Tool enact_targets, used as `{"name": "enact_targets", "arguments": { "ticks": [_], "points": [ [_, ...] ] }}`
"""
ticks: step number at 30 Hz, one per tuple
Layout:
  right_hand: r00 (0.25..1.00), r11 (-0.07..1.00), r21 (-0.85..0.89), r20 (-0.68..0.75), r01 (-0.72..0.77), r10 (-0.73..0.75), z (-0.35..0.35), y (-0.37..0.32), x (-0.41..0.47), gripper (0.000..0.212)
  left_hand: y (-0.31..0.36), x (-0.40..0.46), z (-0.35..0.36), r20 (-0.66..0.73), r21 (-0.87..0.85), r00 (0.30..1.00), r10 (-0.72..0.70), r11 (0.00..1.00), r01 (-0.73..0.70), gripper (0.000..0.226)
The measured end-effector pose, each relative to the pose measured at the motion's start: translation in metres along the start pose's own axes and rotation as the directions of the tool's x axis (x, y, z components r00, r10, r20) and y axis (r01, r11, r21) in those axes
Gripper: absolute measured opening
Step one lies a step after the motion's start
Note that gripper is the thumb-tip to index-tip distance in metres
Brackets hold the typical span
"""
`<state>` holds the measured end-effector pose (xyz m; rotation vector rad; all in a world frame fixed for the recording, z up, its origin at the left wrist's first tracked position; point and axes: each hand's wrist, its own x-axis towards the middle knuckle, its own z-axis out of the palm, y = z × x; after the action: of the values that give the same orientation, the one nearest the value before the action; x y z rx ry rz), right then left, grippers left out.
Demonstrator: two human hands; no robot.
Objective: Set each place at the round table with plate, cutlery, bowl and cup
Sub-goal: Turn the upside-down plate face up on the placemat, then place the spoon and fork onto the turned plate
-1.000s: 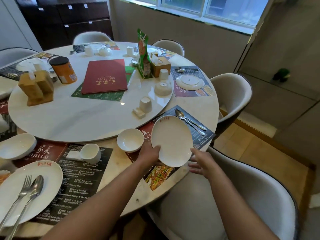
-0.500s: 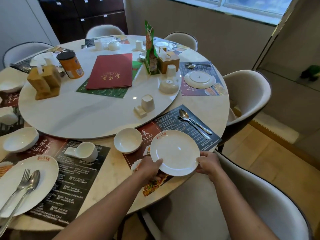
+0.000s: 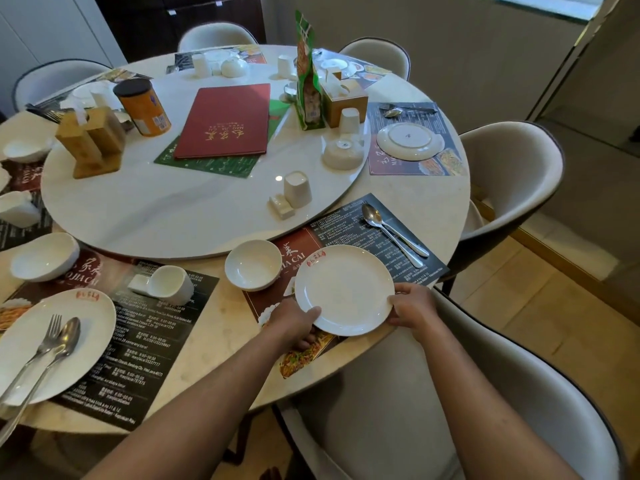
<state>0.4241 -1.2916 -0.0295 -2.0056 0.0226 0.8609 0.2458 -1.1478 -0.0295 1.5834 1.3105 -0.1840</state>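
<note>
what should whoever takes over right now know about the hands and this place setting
Left hand and right hand each grip an edge of the plate, over the near placemat.
Bowl sits upright left of the plate; spoon and a second utensil lie at the mat's right.
The cup is upside down on the turntable.
Left: release the plate, bring the cup, then the seat with the upside-down plate.
</note>
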Motion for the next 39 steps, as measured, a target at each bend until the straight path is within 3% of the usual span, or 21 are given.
{"name": "enact_targets", "arguments": {
  "ticks": [14, 22, 29, 33, 37, 39],
  "points": [
    [1.0, 0.999, 0.047, -0.031, -0.003, 0.004, 0.001, 0.01, -0.009, 0.037, -0.001, 0.0, 0.005, -0.055, 0.019, 0.998, -0.019, 1.0, 0.02, 0.043],
    [0.998, 0.998, 0.055, -0.069, 0.0, 0.004, 0.003, 0.01, -0.015, 0.027, 0.001, -0.004, 0.006, -0.15, 0.213, 0.988, 0.028, 0.977, 0.005, 0.042],
    [0.995, 0.999, 0.032, -0.096, 0.02, -0.016, 0.004, 0.008, -0.017, 0.03, -0.006, 0.001, 0.006, -0.143, 0.287, 0.985, 0.099, 0.956, -0.055, 0.045],
    [0.989, 0.998, -0.048, -0.143, 0.028, -0.035, 0.003, 0.008, -0.01, 0.006, -0.005, -0.011, 0.002, -0.261, 0.533, 0.926, 0.273, 0.84, -0.097, 0.051],
    [0.954, 0.956, -0.263, -0.232, 0.129, -0.192, -0.004, -0.003, 0.001, 0.015, 0.012, -0.025, -0.002, -0.321, 0.763, 0.827, 0.462, 0.644, -0.063, 0.052],
    [0.938, 0.926, -0.347, -0.246, 0.149, -0.243, -0.005, -0.016, 0.006, 0.023, 0.02, -0.023, -0.002, -0.308, 0.775, 0.8, 0.514, 0.623, -0.102, 0.051]
  ]
}}
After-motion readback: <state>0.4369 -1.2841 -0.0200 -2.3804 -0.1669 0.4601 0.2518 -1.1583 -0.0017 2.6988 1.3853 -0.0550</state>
